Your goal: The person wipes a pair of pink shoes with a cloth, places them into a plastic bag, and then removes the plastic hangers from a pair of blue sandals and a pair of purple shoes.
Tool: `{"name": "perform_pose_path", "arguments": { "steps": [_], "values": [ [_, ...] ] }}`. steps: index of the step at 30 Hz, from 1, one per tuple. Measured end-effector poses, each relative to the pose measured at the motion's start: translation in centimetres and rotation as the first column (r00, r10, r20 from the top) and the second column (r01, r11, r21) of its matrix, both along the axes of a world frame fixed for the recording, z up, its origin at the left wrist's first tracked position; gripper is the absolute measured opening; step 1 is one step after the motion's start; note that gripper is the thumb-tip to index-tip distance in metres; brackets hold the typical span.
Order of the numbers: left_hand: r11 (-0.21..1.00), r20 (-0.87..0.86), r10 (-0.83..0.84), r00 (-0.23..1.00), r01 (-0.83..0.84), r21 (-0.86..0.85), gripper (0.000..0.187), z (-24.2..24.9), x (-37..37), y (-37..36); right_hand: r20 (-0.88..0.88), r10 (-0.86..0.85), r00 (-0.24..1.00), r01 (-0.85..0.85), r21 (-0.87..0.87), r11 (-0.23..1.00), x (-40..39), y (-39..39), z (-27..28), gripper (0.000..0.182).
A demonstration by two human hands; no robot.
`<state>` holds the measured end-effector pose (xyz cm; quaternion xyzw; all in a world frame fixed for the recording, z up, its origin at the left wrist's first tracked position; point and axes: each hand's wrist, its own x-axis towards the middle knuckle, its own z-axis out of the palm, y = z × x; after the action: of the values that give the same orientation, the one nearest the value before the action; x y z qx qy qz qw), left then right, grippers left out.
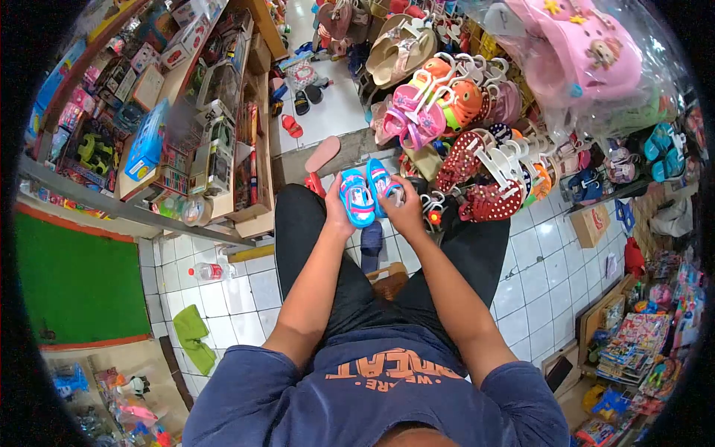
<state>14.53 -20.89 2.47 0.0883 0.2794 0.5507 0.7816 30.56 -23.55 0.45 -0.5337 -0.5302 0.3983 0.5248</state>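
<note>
Two small blue sandals with pink trim are held side by side above my knees. My left hand is wrapped round the outer side of the left blue sandal. Around the right blue sandal my right hand is closed, its thumb over the opening. A white piece shows inside the sandals. The sandals are close together, toes toward me or away, which I cannot tell. Below them a dark blue slipper lies between my legs.
Hangers with polka-dot shoes and pink sandals crowd the right front. Shelves of boxed toys stand at the left. A plastic bottle and a green cloth lie on the tiled floor. A cardboard box is at the right.
</note>
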Motion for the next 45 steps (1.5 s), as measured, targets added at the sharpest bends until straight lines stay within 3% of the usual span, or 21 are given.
{"name": "perform_pose_path", "arguments": {
  "steps": [4, 8, 10, 12, 14, 16, 20, 22, 23, 24, 26, 27, 28, 30, 32, 33, 35, 38, 39, 43, 45],
  "values": [
    [1.000, -0.065, -0.001, 0.998, 0.001, -0.004, 0.060, 1.9, 1.0, -0.6, 0.015, -0.024, 1.000, 0.023, 0.041, 0.999, -0.6, 0.5, -1.7, 0.057],
    [0.997, 0.119, -0.002, 0.993, 0.011, -0.076, 0.055, 1.9, 0.6, -0.1, 0.152, -0.056, 0.987, 0.047, 0.063, 0.997, -0.6, 0.6, -1.7, 0.060],
    [0.996, 0.108, -0.083, 0.991, 0.085, -0.020, 0.055, 2.7, 1.1, 1.1, 0.048, -0.051, 0.998, 0.051, 0.011, 0.999, -0.6, 1.2, -0.7, 0.062],
    [0.987, 0.070, -0.106, 0.992, 0.114, -0.111, 0.053, 2.9, 1.5, 2.3, 0.235, -0.094, 0.967, 0.056, 0.163, 0.985, 0.0, 1.1, 0.6, 0.059],
    [0.975, 0.036, -0.219, 0.975, 0.220, -0.013, 0.058, 2.6, 1.3, 3.9, 0.304, -0.032, 0.952, -0.011, 0.139, 0.990, 0.4, 1.3, 1.1, 0.068],
    [0.963, 0.059, -0.269, 0.961, 0.268, 0.017, 0.061, 2.7, 0.4, 5.3, 0.177, 0.024, 0.984, -0.063, 0.220, 0.973, 0.0, 1.4, 1.6, 0.080],
    [0.970, 0.132, -0.239, 0.962, 0.230, 0.079, 0.041, 2.6, 0.0, 7.4, -0.109, 0.245, 0.963, -0.242, 0.040, 0.969, 0.6, 0.7, 3.0, 0.096],
    [0.805, 0.535, -0.571, 0.623, 0.294, 0.516, 0.044, 4.6, -0.3, 8.1, -0.089, 0.234, 0.968, -0.228, 0.072, 0.971, 0.0, 0.5, 3.2, 0.097],
    [0.928, 0.291, -0.353, 0.889, 0.292, 0.231, 0.051, 4.6, -0.9, 8.4, -0.088, 0.159, 0.983, -0.149, 0.112, 0.983, -0.3, 0.6, 2.7, 0.095],
    [0.930, 0.299, -0.350, 0.888, 0.290, 0.225, 0.051, 3.9, -1.8, 9.2, -0.089, 0.084, 0.992, -0.070, 0.148, 0.986, -0.6, 0.6, 1.9, 0.094],
    [0.909, 0.560, -0.413, 0.718, 0.290, 0.298, 0.087, 1.7, -3.4, 12.7, -0.059, 0.031, 0.998, -0.024, 0.110, 0.994, -1.1, 0.8, 0.0, 0.084],
    [0.992, -0.032, -0.013, 0.999, 0.017, 0.128, 0.086, 0.7, -3.6, 14.9, -0.019, 0.014, 1.000, -0.015, -0.025, 1.000, -1.3, 0.7, -0.8, 0.077],
    [0.993, -0.025, -0.010, 1.000, 0.013, 0.113, 0.086, 1.5, -4.2, 15.0, 0.023, 0.004, 1.000, 0.000, -0.158, 0.987, -1.5, 0.6, -2.0, 0.070],
    [0.956, 0.265, -0.235, 0.935, 0.173, 0.237, 0.084, 3.4, -5.6, 15.7, 0.209, 0.041, 0.977, -0.025, -0.079, 0.997, -1.2, 0.8, -6.6, 0.058],
    [0.977, 0.309, -0.170, 0.936, 0.119, 0.175, 0.083, 2.9, -6.5, 16.4, 0.175, 0.267, 0.948, -0.154, -0.482, 0.863, -1.5, 0.1, -7.9, 0.052],
    [0.979, 0.301, -0.152, 0.941, 0.101, 0.179, 0.084, 2.7, -6.8, 16.3, 0.182, 0.271, 0.945, -0.153, -0.488, 0.859, -1.5, -0.1, -8.9, 0.052],
    [0.960, 0.289, -0.175, 0.941, 0.098, 0.262, 0.083, 1.3, -7.8, 17.0, 0.296, 0.587, 0.753, -0.294, -0.647, 0.704, -1.7, -0.3, -11.4, 0.043],
    [0.987, 0.171, -0.005, 0.985, -0.023, 0.156, 0.080, 3.2, -8.0, 17.1, 0.418, 0.693, 0.588, -0.434, -0.560, 0.706, -2.8, 0.0, -15.4, 0.036],
    [0.971, 0.252, -0.110, 0.961, 0.050, 0.235, 0.080, 1.7, -8.9, 18.2, 0.444, 0.684, 0.579, -0.424, -0.553, 0.717, -3.5, 0.0, -18.0, 0.034],
    [0.997, 0.158, 0.009, 0.987, -0.021, 0.077, 0.074, 3.5, -9.7, 18.5, 0.052, 0.700, 0.712, -0.430, -0.757, 0.493, -7.5, 2.1, -21.1, 0.029],
    [0.985, 0.322, -0.101, 0.941, 0.050, 0.164, 0.072, 2.1, -11.0, 19.5, -0.152, 0.466, 0.872, -0.334, -0.880, 0.337, -8.8, 1.8, -21.8, 0.023]
  ]
}}
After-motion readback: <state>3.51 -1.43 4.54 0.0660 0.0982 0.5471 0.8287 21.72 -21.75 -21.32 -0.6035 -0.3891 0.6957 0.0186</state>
